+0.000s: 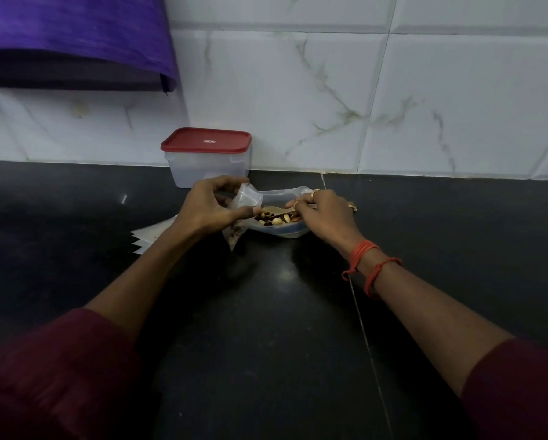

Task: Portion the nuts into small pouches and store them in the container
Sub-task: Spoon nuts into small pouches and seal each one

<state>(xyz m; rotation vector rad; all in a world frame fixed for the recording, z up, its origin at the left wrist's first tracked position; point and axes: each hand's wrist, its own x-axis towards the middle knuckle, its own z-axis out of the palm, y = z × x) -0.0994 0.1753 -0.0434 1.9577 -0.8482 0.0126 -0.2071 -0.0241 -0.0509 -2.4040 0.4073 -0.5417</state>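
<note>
A large clear bag (279, 198) of mixed nuts (274, 218) lies open on the dark counter. My left hand (209, 204) pinches a small clear pouch (248, 198) by its mouth; the pouch hangs down with a few nuts in its bottom corner. My right hand (325, 211) grips a pale wooden spoon (274, 211) whose bowl rests in the nuts beside the pouch mouth. A clear plastic container (207, 160) with a red lid on it stands against the wall behind my left hand.
A fanned stack of small flat pouches (149, 238) lies on the black counter (282, 312) under my left forearm. White marble tiles (393, 100) form the back wall. A purple cloth (72, 39) hangs at the upper left.
</note>
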